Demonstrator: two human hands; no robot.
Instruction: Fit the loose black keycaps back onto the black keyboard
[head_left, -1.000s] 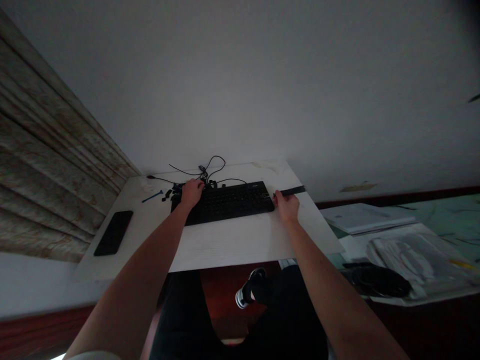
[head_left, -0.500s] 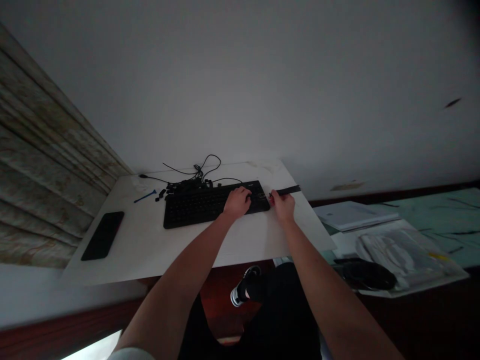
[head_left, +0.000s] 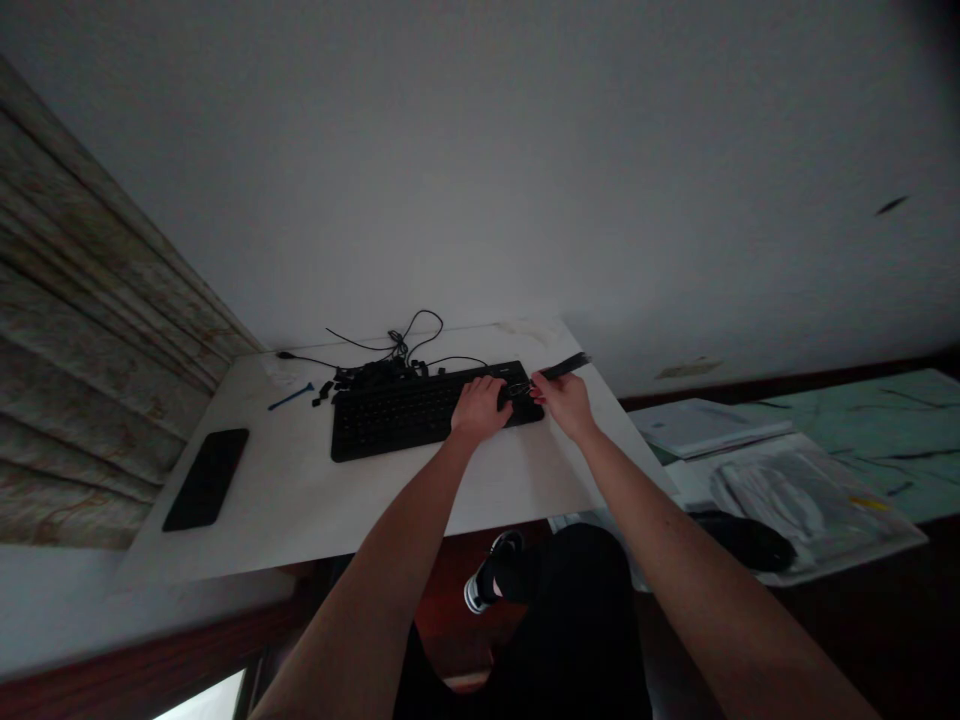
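Keyboard (head_left: 405,412) partly covered by left hand (head_left: 480,406), keys (head_left: 375,410) indistinct

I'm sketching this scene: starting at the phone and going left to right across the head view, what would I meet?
Phone → blue stick → keyboard → right hand → white stack

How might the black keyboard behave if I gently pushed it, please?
Being low and flat, the keyboard would probably slide rather than tip or roll. Its straight edges suggest it is fairly stiff. Pushed toward the wall, it might shove the small black pieces along its far edge.
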